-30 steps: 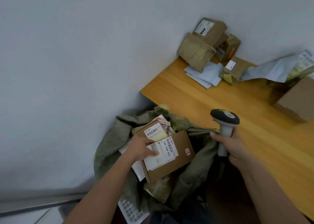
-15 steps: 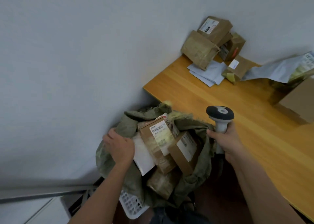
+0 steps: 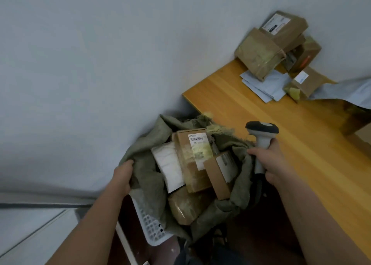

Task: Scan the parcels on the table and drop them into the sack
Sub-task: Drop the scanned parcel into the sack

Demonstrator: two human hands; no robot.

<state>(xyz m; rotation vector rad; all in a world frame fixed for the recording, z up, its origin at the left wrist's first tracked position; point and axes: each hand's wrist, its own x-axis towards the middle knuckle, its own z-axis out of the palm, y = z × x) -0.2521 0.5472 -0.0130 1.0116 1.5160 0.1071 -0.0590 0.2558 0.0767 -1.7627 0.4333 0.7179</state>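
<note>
While the left hand (image 3: 122,176) grips the rim of the olive-green woven sack (image 3: 144,176), the right hand (image 3: 270,164) curls around the grey handheld barcode scanner (image 3: 262,136), handle upright, head aimed left over the sack. Inside, a long brown cardboard parcel (image 3: 192,160) stands tilted, label up, beside the wooden table (image 3: 291,144).

Brown parcels (image 3: 273,45) heaped on table (image 3: 251,112); green sack (image 3: 148,176) full, open

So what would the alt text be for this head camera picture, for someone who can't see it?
A person's left hand grips the edge of an olive sack stuffed with cardboard parcels, while the right hand holds a barcode scanner. More parcels are piled at the wooden table's far corner against a wall.
</note>
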